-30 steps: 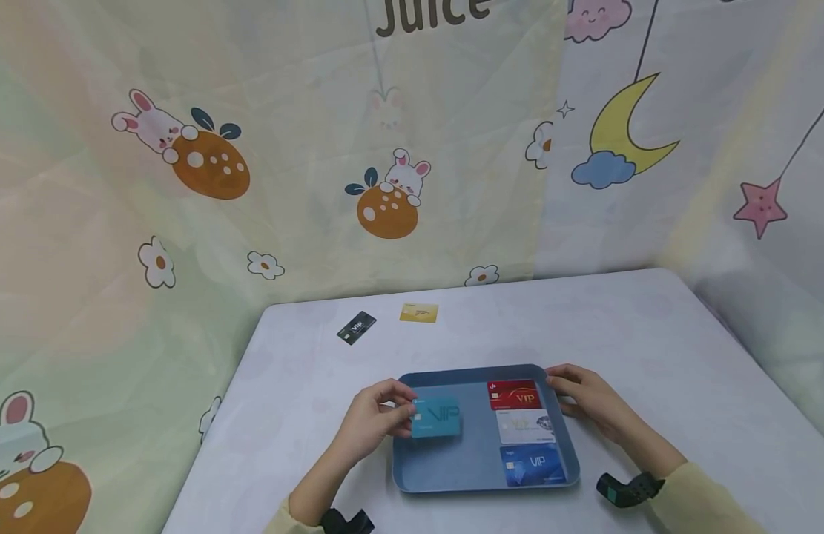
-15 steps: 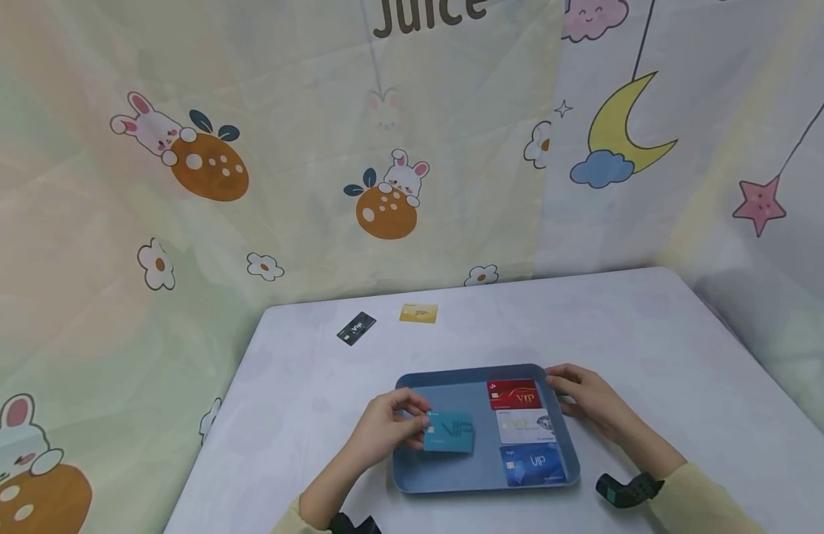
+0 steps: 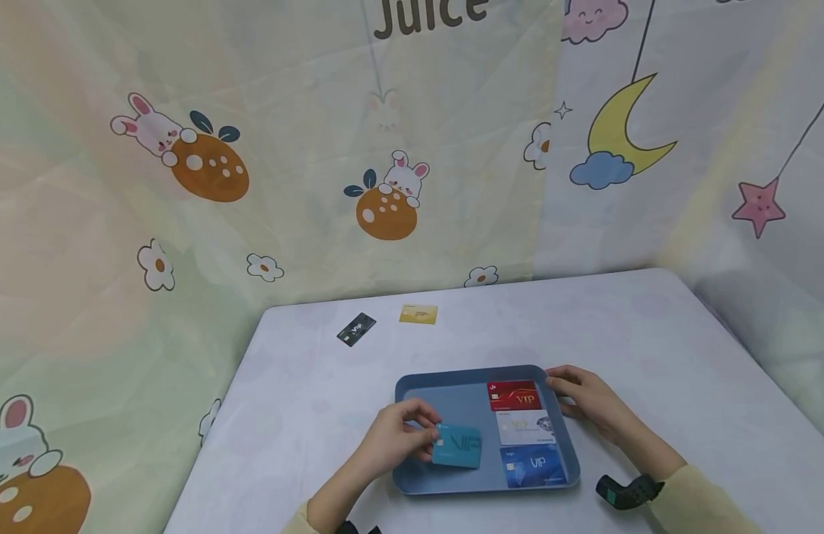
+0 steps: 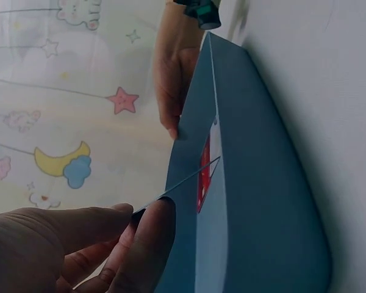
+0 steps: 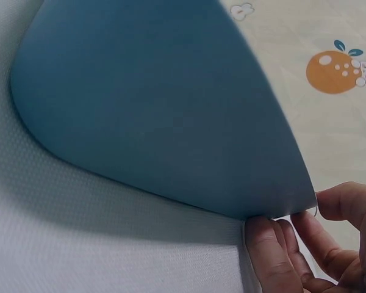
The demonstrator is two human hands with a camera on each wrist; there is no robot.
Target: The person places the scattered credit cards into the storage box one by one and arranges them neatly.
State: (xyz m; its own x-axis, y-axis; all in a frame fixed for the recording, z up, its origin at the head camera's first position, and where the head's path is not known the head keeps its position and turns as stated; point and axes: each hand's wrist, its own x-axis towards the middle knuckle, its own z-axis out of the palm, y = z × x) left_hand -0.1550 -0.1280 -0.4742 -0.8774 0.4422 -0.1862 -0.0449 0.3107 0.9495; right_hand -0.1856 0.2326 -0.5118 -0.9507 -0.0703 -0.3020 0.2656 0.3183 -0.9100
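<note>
My left hand (image 3: pixel 400 437) pinches a teal VIP card (image 3: pixel 458 446) by its left edge, over the left half of the blue tray (image 3: pixel 445 386). In the left wrist view the teal card (image 4: pixel 192 177) appears nearly edge-on and tilted, between thumb and fingertip. At the tray's far right corner, my right hand (image 3: pixel 588 397) holds the rim; its thumb and fingers meet the edge in the right wrist view. Inside the tray's right side lie a red VIP card (image 3: pixel 514 395), a white card (image 3: pixel 525 427) and a blue VIP card (image 3: pixel 534 466), stacked in a column.
Beyond the tray, a black VIP card (image 3: pixel 356 329) lies slanted on the white table (image 3: pixel 305 415), with a gold card (image 3: pixel 418 314) to its right. A patterned cloth (image 3: pixel 305 148) hangs behind the table.
The left hand has carried the teal card right and toward the near side, further over the tray. The right hand and the tray have stayed in place.
</note>
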